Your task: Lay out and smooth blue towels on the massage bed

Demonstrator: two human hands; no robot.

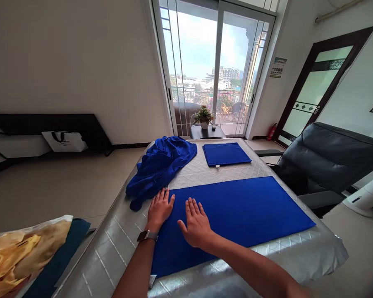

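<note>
A long blue cloth (245, 211) lies flat and smooth on a silver quilted cover (108, 248), with a small white tag at its near left corner. My left hand (160, 208) rests open at the cloth's left edge, fingers pointing away from me. Over the middle-left part of the cloth, my right hand (195, 223) is laid flat with its fingers stretched out. Just beyond my left hand sits a crumpled heap of blue fabric (164, 163). A neatly folded blue cloth (226, 154) lies farther back on the right, its tag showing at the front edge.
A black armchair (335, 161) stands close on the right, beside a white appliance (368, 194). Yellow fabric (25, 256) is piled at the lower left. Behind the far edge, a small table (202, 132) carries a potted plant (203, 116) before the sliding glass door.
</note>
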